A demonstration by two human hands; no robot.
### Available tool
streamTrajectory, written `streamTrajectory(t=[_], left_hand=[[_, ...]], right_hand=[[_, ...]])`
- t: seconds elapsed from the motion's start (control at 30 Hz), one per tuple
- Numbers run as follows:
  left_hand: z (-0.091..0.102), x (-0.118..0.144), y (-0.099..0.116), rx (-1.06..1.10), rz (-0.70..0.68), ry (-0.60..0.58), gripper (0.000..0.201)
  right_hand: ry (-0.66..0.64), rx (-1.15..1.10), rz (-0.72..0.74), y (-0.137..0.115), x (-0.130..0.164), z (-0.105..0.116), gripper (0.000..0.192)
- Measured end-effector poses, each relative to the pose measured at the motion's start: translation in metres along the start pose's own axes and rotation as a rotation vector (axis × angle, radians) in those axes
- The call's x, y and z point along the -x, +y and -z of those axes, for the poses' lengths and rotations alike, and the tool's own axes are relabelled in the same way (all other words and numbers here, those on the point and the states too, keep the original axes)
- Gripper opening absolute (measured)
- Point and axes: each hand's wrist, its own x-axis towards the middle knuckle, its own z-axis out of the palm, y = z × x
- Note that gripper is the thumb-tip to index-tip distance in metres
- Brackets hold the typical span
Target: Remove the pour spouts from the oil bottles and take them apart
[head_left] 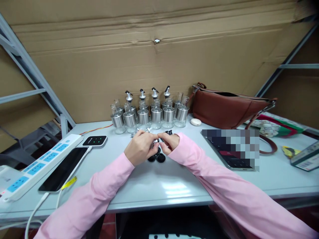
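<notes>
A broad pale grey tabletop [159, 189] carries everything, with a wall of creased brown cardboard [159, 59] behind it. At two o'clock from the hands slumps a soft brown leather handbag [224, 111]; at nine o'clock lie a long white power strip with blue sockets [37, 162] and a black-screened phone on a white cable [63, 169]. At twelve o'clock stands a cluster of small clear glass bottles with steel sleeves [149, 114], four at the back wearing pourer spouts. They look light but breakable and slick on the glass, so I judge the steel band the safer place to grip. Both pink-sleeved forearms run in from the lower corners and meet at table centre, wrists low over the surface. The left hand [139, 147] is curled loosely, knuckles up, fingertips pinching a small silvery metal pourer piece [156, 141], and the right hand [170, 142] meets it from the other side, fingers clenched around the same part. That piece seems stiff, tiny and easily dropped, best held fingertip-wise. Just beneath, at six o'clock from the hands, rest two round black rubber stoppers [157, 158], probably soft and grippy.
</notes>
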Motion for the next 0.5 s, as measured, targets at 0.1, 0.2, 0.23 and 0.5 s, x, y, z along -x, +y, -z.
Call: streamTrajectory(t=[0.1, 0.2, 0.23, 0.5], left_hand=[[0.0, 0.0, 0.0, -0.029, -0.008, -0.021, 0.01], [0.001, 0.0, 0.0, -0.084, -0.018, -0.023, 0.01], [0.001, 0.0, 0.0, -0.097, -0.019, -0.021, 0.01], [-0.002, 0.0, 0.001, -0.085, -0.07, -0.042, 0.012]], right_hand=[[0.01, -0.025, -0.033, -0.003, 0.0, -0.002, 0.029], [0.046, -0.037, -0.033, -0.003, -0.001, -0.007, 0.03], [0.05, -0.038, -0.034, -0.002, -0.001, -0.008, 0.03], [-0.016, -0.009, -0.088, -0.001, -0.002, -0.016, 0.024]])
